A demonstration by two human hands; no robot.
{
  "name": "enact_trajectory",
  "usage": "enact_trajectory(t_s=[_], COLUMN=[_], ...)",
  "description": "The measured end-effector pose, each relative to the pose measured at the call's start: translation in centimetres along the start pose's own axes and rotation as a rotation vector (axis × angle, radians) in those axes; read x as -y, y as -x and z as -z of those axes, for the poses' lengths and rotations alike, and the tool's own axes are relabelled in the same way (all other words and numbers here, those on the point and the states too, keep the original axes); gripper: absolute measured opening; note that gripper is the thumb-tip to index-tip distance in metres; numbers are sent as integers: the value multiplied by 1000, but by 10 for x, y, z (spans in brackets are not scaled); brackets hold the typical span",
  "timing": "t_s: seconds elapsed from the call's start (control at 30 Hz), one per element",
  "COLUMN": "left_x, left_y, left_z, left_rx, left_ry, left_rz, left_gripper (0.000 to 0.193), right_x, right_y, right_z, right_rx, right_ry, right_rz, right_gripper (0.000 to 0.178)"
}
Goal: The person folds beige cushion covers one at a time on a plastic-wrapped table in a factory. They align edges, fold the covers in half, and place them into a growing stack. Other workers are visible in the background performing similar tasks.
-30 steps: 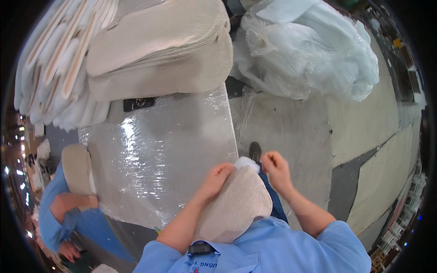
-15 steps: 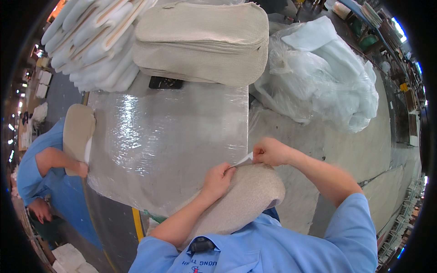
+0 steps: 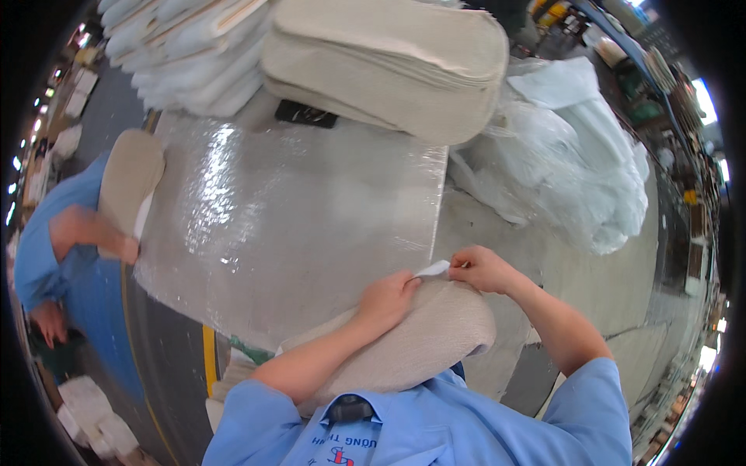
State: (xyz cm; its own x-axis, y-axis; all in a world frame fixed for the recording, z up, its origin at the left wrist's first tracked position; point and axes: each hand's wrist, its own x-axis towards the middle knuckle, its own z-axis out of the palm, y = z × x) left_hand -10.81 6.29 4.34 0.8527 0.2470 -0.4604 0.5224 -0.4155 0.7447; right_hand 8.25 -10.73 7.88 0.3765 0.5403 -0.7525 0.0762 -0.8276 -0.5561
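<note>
A beige fabric cushion cover (image 3: 444, 330) with a rounded end lies against my body, below the near edge of the plastic-wrapped table. At its far edge, a narrow white strip (image 3: 434, 269) stretches between my two hands. My left hand (image 3: 388, 300) rests on the cover with thumb and fingers closed on the strip's left end. The right hand (image 3: 483, 269) is in a pinch at the other end, beside the cover's rounded corner. The fingertips partly hide what they grip. I cannot make out what is inside the cover.
The table (image 3: 311, 210) is wrapped in shiny plastic. At its back are a stack of beige covers (image 3: 388, 62), folded white padding (image 3: 186, 58) and a small black object (image 3: 305, 113). Bagged white material (image 3: 575, 155) lies right. A co-worker's arm (image 3: 85, 233) handles another beige piece (image 3: 132, 179) at left.
My view has tilted and shifted a little. Both hands keep their grip, and more of the white strip shows between them. The co-worker's hand has moved slightly along the beige piece.
</note>
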Motion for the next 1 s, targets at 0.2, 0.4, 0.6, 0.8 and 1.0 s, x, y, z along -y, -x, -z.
enact_trajectory(t_s=[0.2, 0.4, 0.6, 0.8, 1.0], left_x=[17, 29, 57, 154, 233], left_y=[-14, -24, -34, 96, 283], left_z=[-16, -18, -1, 115, 39], left_rx=[-29, -25, 121, -61, -301], left_ry=[-51, -103, -31, 250, 391], left_rz=[-74, -44, -68, 272, 780], left_gripper=[36, 32, 38, 44, 27], right_x=[-24, -31, -24, 13, 118], right_y=[-31, -66, -82, -60, -70], right_z=[-18, -26, -26, -12, -106], right_rx=[-55, -55, 17, 150, 386], right_ry=[-239, -146, 88, 485, 544], right_rz=[-120, -124, -41, 40, 445], right_gripper=[18, 19, 18, 29, 42])
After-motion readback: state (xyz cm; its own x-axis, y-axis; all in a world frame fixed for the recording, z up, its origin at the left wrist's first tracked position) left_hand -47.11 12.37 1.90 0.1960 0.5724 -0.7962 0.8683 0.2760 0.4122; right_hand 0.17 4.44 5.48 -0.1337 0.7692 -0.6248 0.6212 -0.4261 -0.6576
